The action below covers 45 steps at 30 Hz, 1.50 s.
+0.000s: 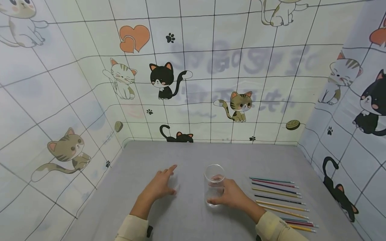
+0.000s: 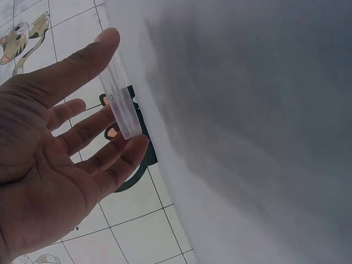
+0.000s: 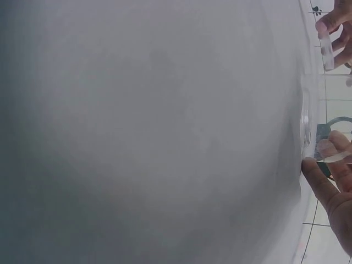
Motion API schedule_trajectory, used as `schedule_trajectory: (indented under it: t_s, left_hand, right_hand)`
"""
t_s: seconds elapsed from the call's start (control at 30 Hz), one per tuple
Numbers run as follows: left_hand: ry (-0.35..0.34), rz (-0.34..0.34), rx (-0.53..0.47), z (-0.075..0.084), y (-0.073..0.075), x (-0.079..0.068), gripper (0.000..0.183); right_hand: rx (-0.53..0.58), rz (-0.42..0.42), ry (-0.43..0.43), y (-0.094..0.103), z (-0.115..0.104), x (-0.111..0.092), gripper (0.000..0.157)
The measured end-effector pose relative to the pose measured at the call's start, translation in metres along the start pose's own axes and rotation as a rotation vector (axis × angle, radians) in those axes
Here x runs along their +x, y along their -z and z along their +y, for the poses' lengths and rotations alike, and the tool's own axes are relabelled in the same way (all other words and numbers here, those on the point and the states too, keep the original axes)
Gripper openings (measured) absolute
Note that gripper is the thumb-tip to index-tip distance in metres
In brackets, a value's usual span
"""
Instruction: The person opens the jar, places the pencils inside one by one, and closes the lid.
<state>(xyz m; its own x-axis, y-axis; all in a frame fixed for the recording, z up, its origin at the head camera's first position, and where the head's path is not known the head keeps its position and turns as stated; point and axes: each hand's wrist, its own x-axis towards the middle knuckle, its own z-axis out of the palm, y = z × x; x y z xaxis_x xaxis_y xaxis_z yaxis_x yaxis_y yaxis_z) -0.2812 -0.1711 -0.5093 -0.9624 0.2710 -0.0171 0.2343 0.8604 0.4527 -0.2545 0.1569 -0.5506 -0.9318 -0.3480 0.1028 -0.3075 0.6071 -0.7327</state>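
A clear, straight-sided cup (image 1: 212, 191) stands upright on the grey cloth, its top uncovered and nothing visible inside. My right hand (image 1: 238, 196) grips its right side, thumb in front and fingers behind. To the left, my left hand (image 1: 157, 188) pinches a thin clear lid (image 2: 124, 107) between thumb and fingers, above the cloth; it shows almost edge-on in the left wrist view and faintly in the head view. The right wrist view catches the cup's base (image 3: 308, 118) beside my right fingers, with the lid farther up.
Several pencils (image 1: 280, 195) in mixed colours lie roughly parallel to the right of the cup, some beside my right sleeve (image 1: 275, 229). Cat-patterned sheets (image 1: 199, 117) rise behind and on both sides of the grey table surface (image 1: 187, 154).
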Motion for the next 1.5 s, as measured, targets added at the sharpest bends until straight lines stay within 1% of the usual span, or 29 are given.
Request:
schedule_trajectory:
  t_s: [0.2, 0.33, 0.5, 0.73, 0.9, 1.0, 1.1, 1.2, 1.23, 1.3, 1.33, 1.43, 1.5]
  left_hand:
    - [0.011, 0.007, 0.054, -0.007, -0.008, 0.005, 0.116]
    - [0.018, 0.001, 0.06, -0.012, -0.013, 0.007, 0.116]
    - [0.023, -0.004, 0.056, -0.015, -0.017, 0.005, 0.114]
    - [0.02, 0.022, 0.079, -0.014, -0.018, -0.001, 0.112]
    - [0.022, 0.029, 0.072, -0.015, -0.017, -0.002, 0.109]
    - [0.005, 0.005, 0.052, -0.017, -0.018, -0.003, 0.104]
    - [-0.049, -0.025, 0.053, -0.023, -0.022, -0.004, 0.1]
    - [-0.112, -0.015, 0.091, -0.036, -0.032, -0.001, 0.1]
    - [-0.12, -0.016, 0.101, -0.039, -0.034, 0.0, 0.101]
    - [-0.119, -0.021, 0.1, -0.04, -0.035, 0.0, 0.101]
    - [-0.108, -0.034, 0.104, -0.04, -0.035, -0.001, 0.101]
    - [-0.047, -0.106, 0.07, -0.027, -0.026, -0.007, 0.098]
    - [-0.021, -0.134, 0.064, -0.021, -0.021, -0.012, 0.098]
  right_hand:
    - [-0.002, 0.006, 0.01, 0.002, -0.001, 0.002, 0.071]
    - [0.014, 0.006, 0.015, 0.001, 0.0, 0.002, 0.072]
    - [0.033, 0.002, 0.035, 0.0, 0.002, 0.0, 0.073]
    - [0.032, 0.005, 0.048, -0.002, 0.004, -0.001, 0.072]
    - [0.044, -0.002, 0.048, -0.002, 0.005, -0.001, 0.071]
    - [0.042, -0.006, 0.048, -0.001, 0.004, -0.001, 0.072]
    - [0.052, -0.015, 0.045, -0.001, 0.003, -0.002, 0.074]
    - [0.061, -0.021, 0.038, -0.001, 0.003, -0.003, 0.076]
    - [0.066, -0.023, 0.032, -0.001, 0.003, -0.003, 0.076]
    - [0.067, -0.023, 0.024, -0.001, 0.003, -0.004, 0.078]
    - [0.068, -0.023, 0.022, -0.001, 0.003, -0.004, 0.078]
    - [0.07, -0.021, 0.01, -0.002, 0.003, -0.005, 0.08]
    - [0.074, -0.02, 0.009, -0.002, 0.003, -0.005, 0.081]
